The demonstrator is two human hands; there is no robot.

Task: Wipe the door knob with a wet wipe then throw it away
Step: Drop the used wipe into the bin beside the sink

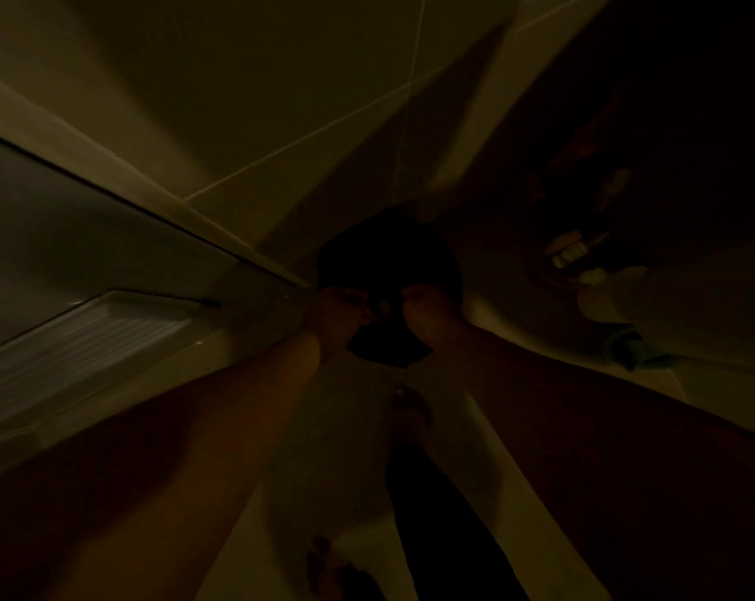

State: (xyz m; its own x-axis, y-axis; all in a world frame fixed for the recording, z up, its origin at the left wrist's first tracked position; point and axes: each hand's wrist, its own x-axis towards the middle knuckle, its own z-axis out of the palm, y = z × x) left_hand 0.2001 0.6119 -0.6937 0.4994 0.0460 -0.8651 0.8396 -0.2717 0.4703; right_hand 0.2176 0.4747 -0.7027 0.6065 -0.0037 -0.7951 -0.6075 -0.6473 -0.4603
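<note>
Head view, dim light: my left hand point(339, 312) and right hand point(425, 312) curl over a dark bin's point(388, 253) rim; wipe indiscernible, grip unclear.

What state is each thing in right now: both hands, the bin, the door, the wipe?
Left hand: closed, gripping the dark bin's near rim.
Right hand: closed, gripping the same rim opposite the left.
Dark bin: on the tiled floor, mouth open; contents too dark to tell.
Door: at left, louvred vent low down; knob out of view.
Wet wipe: cannot be made out in this light.
</note>
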